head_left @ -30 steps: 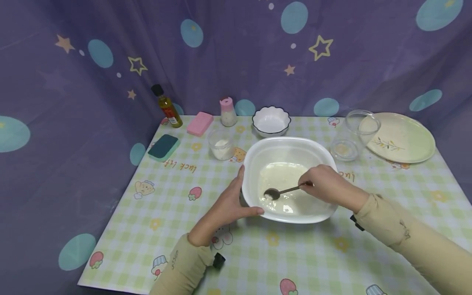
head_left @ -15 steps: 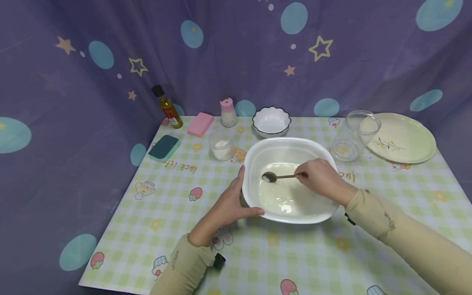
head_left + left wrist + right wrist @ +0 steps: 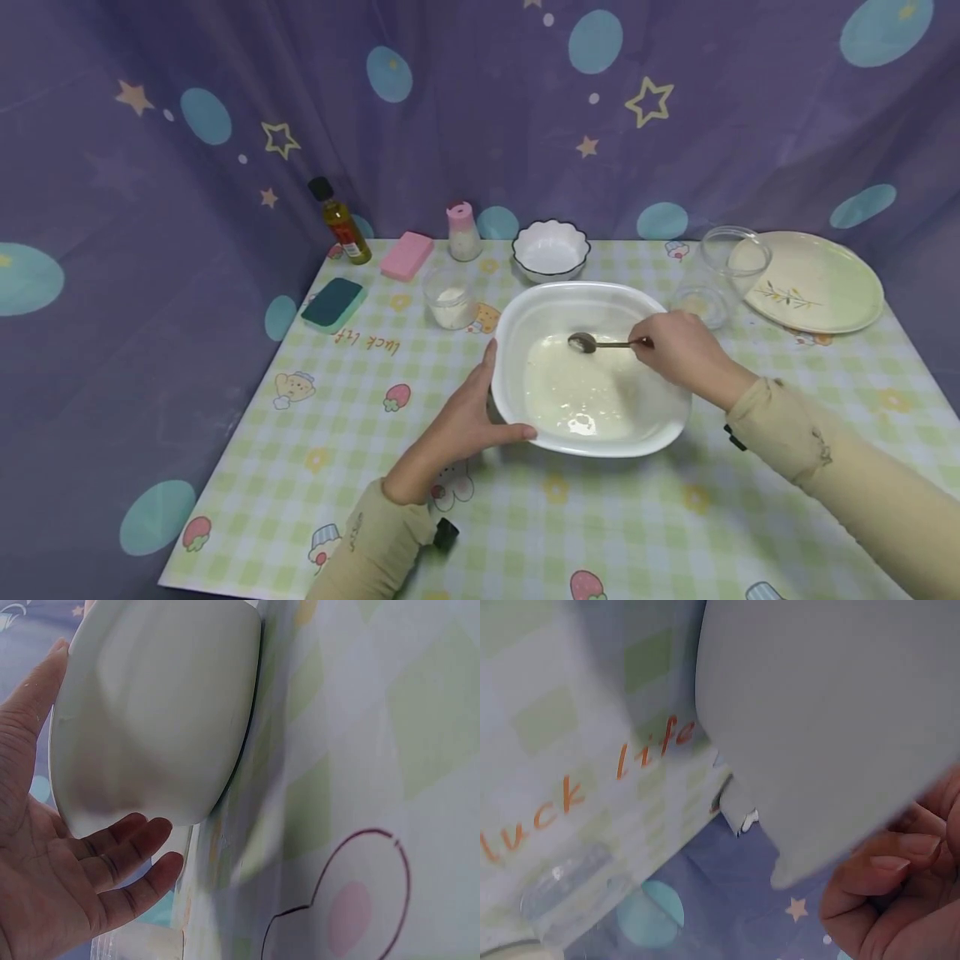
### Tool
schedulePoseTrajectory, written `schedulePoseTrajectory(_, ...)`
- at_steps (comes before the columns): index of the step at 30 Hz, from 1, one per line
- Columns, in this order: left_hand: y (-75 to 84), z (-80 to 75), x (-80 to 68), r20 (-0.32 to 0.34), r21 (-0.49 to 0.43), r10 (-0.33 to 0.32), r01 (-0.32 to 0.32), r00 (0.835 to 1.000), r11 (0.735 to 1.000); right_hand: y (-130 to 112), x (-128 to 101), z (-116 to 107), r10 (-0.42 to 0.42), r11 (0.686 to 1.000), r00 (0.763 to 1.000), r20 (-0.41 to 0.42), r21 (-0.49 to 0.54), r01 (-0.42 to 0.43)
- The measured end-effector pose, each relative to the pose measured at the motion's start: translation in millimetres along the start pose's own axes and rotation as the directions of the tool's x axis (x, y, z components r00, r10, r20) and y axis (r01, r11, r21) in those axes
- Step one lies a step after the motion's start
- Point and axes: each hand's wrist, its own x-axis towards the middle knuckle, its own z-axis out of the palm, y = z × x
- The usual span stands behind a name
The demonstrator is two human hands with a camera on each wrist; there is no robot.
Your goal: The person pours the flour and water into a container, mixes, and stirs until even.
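Note:
A deep white basin [image 3: 517, 333] holds a milky, pale liquid [image 3: 573, 392] with small bubbles. My left hand [image 3: 471, 417] spreads against the basin's left end. Its thumb lies along the near rim, and the lower fingers extend beside the outer wall in the left wrist view. My right hand [image 3: 686, 354] pinches the handle of a dark metal spoon [image 3: 582, 342], whose head is over the far part of the liquid. In the right wrist view, curled fingers [image 3: 889, 866] show past the basin's rim; the spoon is hidden there.
Behind the basin stand a scalloped bowl [image 3: 551, 250], a pink-topped shaker [image 3: 463, 233] and a clear cup of white powder [image 3: 452, 307]. Sponges [image 3: 333, 304] and an oil bottle [image 3: 345, 232] are at back left. A clear container [image 3: 731, 267] and an oval plate [image 3: 825, 283] lie right.
The spoon has gone from the near left of the liquid to its far side and then rightward, with my right hand moving along. The left hand and basin stay in place.

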Motion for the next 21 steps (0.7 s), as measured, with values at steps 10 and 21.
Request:
schedulePoseTrajectory(10, -0.3, 0.4, -0.2, -0.001, 0.005, -0.022, 0.022, 1.0, 1.0, 5.8, -14.7, -20.1, 0.007, 0.997, 0.999, 0.037, -0.082, -0.004)
schedulePoseTrajectory(21, -2.0, 1.2, 0.1, -0.004, 0.011, -0.024, 0.024, 1.0, 1.0, -0.1, -27.9, -39.6, -0.007, 0.995, 0.983, 0.183, -0.097, 0.025)
